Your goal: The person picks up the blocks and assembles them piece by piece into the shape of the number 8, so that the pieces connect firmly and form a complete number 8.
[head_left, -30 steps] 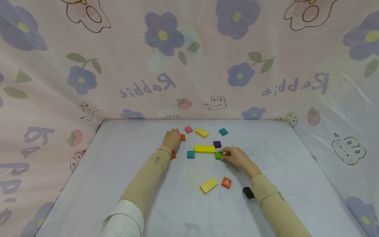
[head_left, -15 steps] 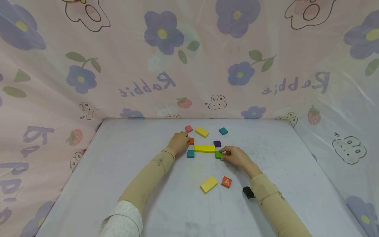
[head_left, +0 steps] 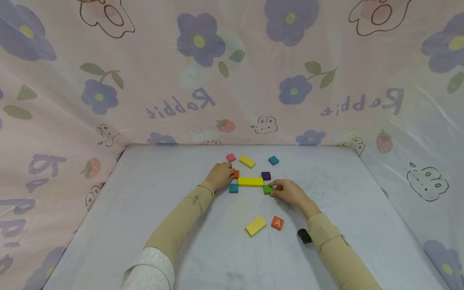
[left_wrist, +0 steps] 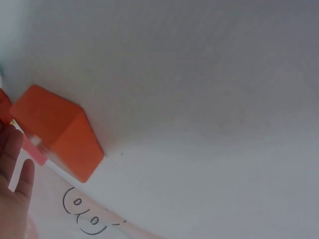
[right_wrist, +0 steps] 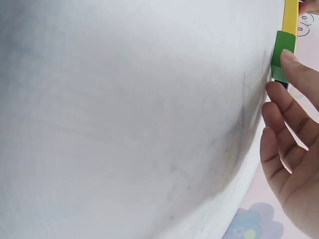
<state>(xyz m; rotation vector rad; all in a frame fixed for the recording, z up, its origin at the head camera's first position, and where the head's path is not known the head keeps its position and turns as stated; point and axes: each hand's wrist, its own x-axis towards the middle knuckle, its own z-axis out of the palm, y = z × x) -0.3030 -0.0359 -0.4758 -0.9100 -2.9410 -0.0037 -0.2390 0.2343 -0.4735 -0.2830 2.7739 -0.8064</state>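
Note:
In the head view my left hand [head_left: 219, 176] pinches a small orange block [head_left: 236, 174] at the upper left end of a long yellow block [head_left: 250, 182]. That orange block is mostly cut off at the left edge of the left wrist view. A teal block [head_left: 233, 188] lies below it, by the yellow block's lower left corner. My right hand [head_left: 288, 191] pinches a green block [head_left: 267, 189] at the lower right end of the yellow block, thumb on it in the right wrist view. A purple block [head_left: 266, 176] stands at the upper right end.
Farther back lie a pink block [head_left: 230, 157], a yellow block [head_left: 247, 162] and a teal block [head_left: 273, 160]. Nearer are another yellow block [head_left: 255, 226], an orange letter A block [head_left: 277, 222] and a black piece [head_left: 304, 236]. Another orange block [left_wrist: 60, 132] sits under my left wrist.
My left hand has moved right and slightly nearer, bringing the orange block up to the long yellow block's left end. My right hand stays at the green block.

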